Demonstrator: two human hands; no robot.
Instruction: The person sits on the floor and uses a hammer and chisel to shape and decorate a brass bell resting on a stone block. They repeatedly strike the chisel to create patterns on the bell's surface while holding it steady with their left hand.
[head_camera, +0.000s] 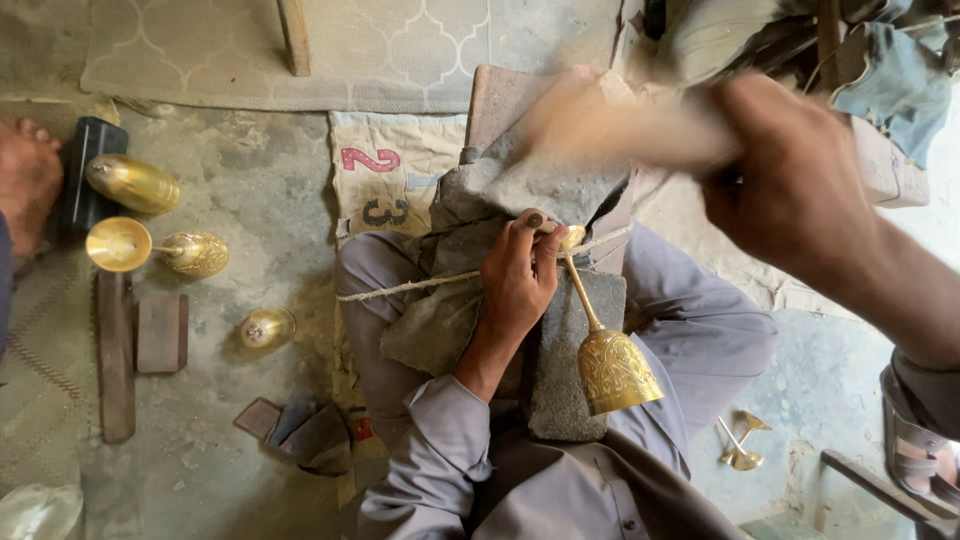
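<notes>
Left hand (515, 285) fingers pinching goblet (608, 362) base on stone (565, 360) | right hand (790, 185) gripping blurred mallet (620, 125) | goblet judged rigid, dent-prone, slippery; holding best at stem.

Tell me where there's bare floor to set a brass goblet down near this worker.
Bare concrete floor lies between the numbered cloth and the two goblets at the left. Another patch sits at lower left, between the wooden strip and the dark scraps. The lap is crowded: left hand, held goblet, grey cloth, with the right hand above.
</notes>
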